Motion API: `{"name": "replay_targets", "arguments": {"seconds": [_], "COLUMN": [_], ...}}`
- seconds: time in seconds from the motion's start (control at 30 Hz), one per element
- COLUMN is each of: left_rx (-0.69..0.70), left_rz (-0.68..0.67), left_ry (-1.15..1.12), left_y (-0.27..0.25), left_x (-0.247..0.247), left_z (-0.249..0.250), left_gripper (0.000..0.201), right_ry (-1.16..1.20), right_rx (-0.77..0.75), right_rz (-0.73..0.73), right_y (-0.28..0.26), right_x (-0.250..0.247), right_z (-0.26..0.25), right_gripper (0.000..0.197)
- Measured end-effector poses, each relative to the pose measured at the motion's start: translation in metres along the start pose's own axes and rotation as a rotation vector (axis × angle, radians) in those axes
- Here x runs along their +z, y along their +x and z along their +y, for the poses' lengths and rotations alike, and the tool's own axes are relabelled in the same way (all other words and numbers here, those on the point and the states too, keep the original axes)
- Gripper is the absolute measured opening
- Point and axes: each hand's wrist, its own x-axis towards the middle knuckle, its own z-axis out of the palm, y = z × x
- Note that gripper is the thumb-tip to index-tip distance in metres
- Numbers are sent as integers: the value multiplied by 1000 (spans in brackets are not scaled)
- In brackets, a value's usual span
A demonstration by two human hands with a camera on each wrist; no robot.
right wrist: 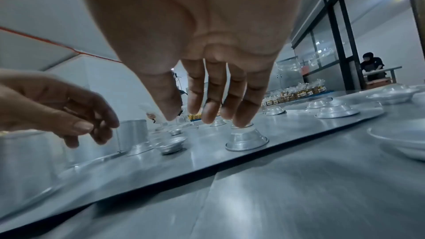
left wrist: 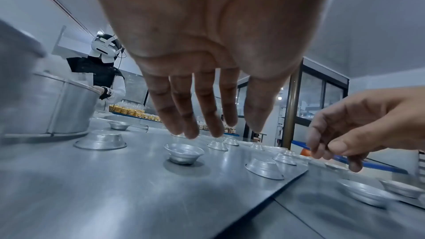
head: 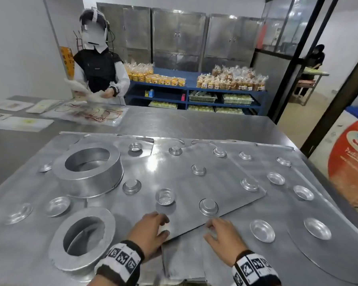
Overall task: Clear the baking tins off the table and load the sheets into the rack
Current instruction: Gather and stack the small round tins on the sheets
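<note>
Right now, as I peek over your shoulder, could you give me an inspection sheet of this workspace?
Surface: steel table, largely covered by overlapping flat metal sheets.
Job's things: many small tins on the sheets, some upright, some upside down; two large round tins at left.
Clutter: printed plastic bags at the far left of the table.
Grippers: left hand and right hand both empty, fingers relaxed, near the angled sheet's near edge.
Cables: nothing seen on the table.
Surroundings: a person handling bags, blue shelves of packed baked goods, steel cabinets; no rack seen.
</note>
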Motion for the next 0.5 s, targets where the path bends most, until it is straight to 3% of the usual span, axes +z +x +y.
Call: {"name": "replay_targets", "arguments": {"seconds": [0.07, 0.23, 0.5], "left_rx": [-20, -118, -246], "left_rz": [32, -29, -111], "left_ry": [29, 142, 221], "left_y": [22, 85, 149], "left_x": [-1, -2, 8], "left_z": [-2, -9, -22], "left_gripper": [41, 63, 78], "right_ry": [-29, -84, -150], "right_rx": [54, 202, 230], "right_rz": [-10, -69, -127], "right_y": [21, 80, 128], "right_x": [0, -1, 3], "right_z": [3, 16, 30], "right_gripper": [32, 59, 71]}}
